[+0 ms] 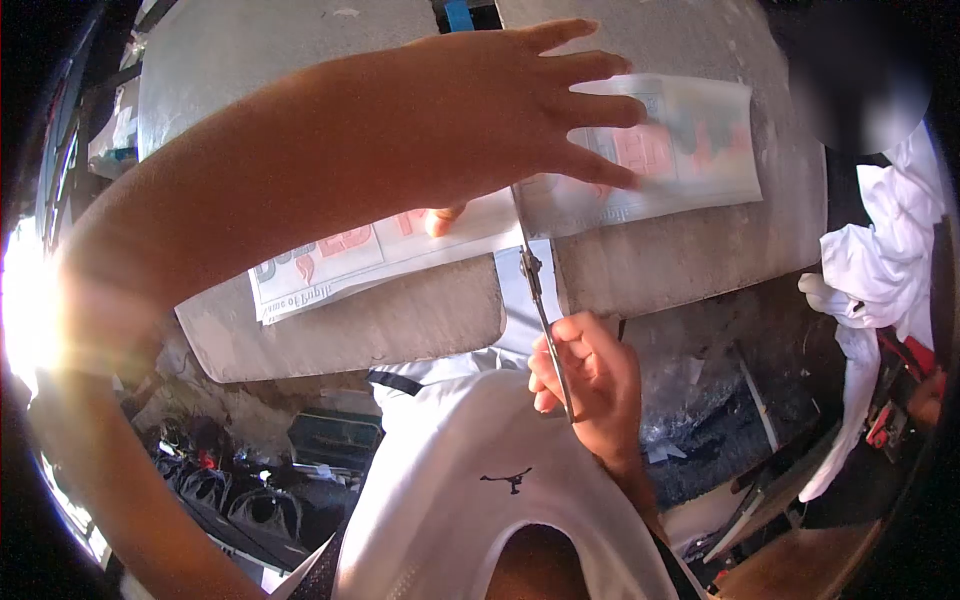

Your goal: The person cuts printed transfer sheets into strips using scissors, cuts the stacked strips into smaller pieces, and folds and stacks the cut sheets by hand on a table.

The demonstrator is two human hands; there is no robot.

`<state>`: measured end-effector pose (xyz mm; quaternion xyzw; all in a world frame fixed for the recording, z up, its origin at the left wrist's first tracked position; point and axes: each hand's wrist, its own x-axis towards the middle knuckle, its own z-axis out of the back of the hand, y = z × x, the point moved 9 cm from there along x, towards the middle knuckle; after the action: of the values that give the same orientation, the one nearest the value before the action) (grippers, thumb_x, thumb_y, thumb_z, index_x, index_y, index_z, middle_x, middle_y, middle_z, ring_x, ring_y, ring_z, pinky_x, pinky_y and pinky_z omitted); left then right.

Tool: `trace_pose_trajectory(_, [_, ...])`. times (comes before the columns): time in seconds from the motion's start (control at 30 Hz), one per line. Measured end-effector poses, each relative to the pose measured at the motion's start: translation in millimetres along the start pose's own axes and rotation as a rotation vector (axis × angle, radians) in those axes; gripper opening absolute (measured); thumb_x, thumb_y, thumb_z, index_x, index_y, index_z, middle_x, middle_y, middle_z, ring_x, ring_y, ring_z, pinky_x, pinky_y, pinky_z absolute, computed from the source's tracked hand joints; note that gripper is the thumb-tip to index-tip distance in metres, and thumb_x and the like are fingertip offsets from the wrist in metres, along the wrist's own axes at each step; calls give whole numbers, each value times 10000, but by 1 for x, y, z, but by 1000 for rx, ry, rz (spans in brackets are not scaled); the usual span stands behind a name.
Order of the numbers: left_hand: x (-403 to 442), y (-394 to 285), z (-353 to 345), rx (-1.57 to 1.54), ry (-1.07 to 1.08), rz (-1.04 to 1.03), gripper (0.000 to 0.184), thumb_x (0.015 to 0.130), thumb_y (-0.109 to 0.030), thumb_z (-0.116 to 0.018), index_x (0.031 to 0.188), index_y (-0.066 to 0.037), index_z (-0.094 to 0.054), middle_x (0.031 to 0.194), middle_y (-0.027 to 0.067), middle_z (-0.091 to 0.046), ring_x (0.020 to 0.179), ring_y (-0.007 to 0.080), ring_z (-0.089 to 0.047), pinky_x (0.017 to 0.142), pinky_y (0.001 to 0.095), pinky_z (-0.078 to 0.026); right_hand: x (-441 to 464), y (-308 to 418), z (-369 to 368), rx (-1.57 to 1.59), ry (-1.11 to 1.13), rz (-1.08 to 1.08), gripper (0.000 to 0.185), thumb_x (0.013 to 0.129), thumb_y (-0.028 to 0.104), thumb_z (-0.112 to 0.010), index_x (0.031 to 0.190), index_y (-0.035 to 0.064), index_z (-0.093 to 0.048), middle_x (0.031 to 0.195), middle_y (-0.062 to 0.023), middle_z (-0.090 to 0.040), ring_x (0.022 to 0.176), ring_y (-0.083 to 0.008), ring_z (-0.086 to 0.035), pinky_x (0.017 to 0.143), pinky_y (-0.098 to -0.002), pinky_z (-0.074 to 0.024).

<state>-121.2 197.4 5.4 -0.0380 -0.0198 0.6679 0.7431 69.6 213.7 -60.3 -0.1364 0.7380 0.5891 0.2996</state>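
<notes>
My left arm reaches across from the left. My left hand [560, 110] is spread flat over a thin printed sheet [340, 262], with the fingers pointing right and the thumb on the sheet's left part. Red and dark lettering shows on the sheet, including "Name of Pupil". In my right hand [598, 380], near my white shirt [450, 440], is a pair of scissors [533, 275]. Their blades point away from me and meet the sheet near its middle, below my left palm. Whether the sheet is cut through there is hidden by my hand.
The sheet lies across two grey boards [400, 320] with a gap between them. At the right is another person in white clothing [885, 240], close to the board's edge. Dark clutter and cables [250, 500] lie low on the left. Bright sun glares at the left edge.
</notes>
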Motion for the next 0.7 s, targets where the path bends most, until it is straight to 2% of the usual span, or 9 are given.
trace_pose_trajectory(0.07, [-1, 1, 4, -73, -56, 12, 1063, 498, -260, -986, 1470, -384, -573, 1599, -16, -494, 1539, 255, -363, 1329, 512, -172, -2, 0, 3, -16, 6, 51, 244, 979, 135, -750, 1032, 10, -547, 813, -75, -696, 668, -64, -644, 562, -222, -535])
trace_pose_trajectory(0.2, [-1, 2, 3, -36, -24, 27, 1037, 532, -234, -977, 1472, -390, -568, 1599, -11, -495, 1542, 258, -358, 1330, 514, -166, -8, 0, 3, 35, -7, -45, 262, 995, 172, -737, 1054, 16, -535, 863, -89, -699, 680, -72, -635, 588, -222, -563])
trace_pose_trajectory(0.27, [-2, 2, 2, -43, -23, 16, 1031, 542, -229, -976, 1473, -391, -566, 1598, -10, -496, 1542, 259, -358, 1331, 516, -162, -8, 5, -6, 220, 105, -19, 278, 995, 193, -733, 1067, 19, -529, 856, -88, -696, 668, -70, -624, 576, -226, -549])
trace_pose_trajectory(0.3, [-2, 1, 2, -11, -43, 7, 1035, 543, -242, -976, 1479, -391, -560, 1599, -8, -493, 1541, 263, -357, 1330, 516, -164, -6, 10, -10, 222, 104, -13, 278, 995, 193, -733, 1067, 19, -529, 856, -88, -696, 668, -70, -624, 576, -226, -549])
trace_pose_trajectory(0.37, [1, 0, 2, 24, -66, -6, 1039, 544, -255, -977, 1485, -391, -555, 1601, -7, -491, 1541, 266, -357, 1329, 517, -165, 1, 17, -10, 144, -24, -75, 158, 961, 82, -710, 977, -3, -578, 755, -73, -638, 595, -102, -614, 487, -234, -504])
trace_pose_trajectory(0.57, [0, 2, 1, -28, -54, -32, 1128, 466, -329, -985, 1500, -391, -540, 1609, -1, -469, 1551, 274, -331, 1321, 515, -185, 4, 13, -7, 99, -27, -12, 169, 957, 96, -718, 988, -4, -586, 768, -80, -653, 620, -105, -636, 493, -238, -509])
trace_pose_trajectory(0.63, [2, 2, -2, -33, -12, -52, 1240, 424, -299, -1004, 1549, -359, -486, 1636, 17, -421, 1551, 291, -323, 1318, 515, -211, 2, 15, -6, 62, -10, -7, 199, 977, 127, -716, 1016, 2, -564, 791, -80, -670, 642, -86, -635, 523, -231, -516])
trace_pose_trajectory(0.67, [3, 5, -5, -57, -12, -57, 1240, 424, -299, -1004, 1549, -359, -486, 1636, 17, -421, 1551, 291, -323, 1318, 515, -211, 0, 16, -6, 22, 7, 1, 231, 998, 157, -713, 1045, 9, -543, 815, -79, -686, 664, -67, -633, 552, -225, -524])
trace_pose_trajectory(0.7, [5, 6, -8, -8, -2, -135, 1262, 495, -380, -980, 1595, -326, -364, 1668, 62, -340, 1560, 337, -280, 1308, 552, -192, -2, 14, -5, 22, -4, -19, 231, 998, 157, -713, 1045, 9, -543, 815, -79, -686, 664, -67, -633, 552, -225, -524])
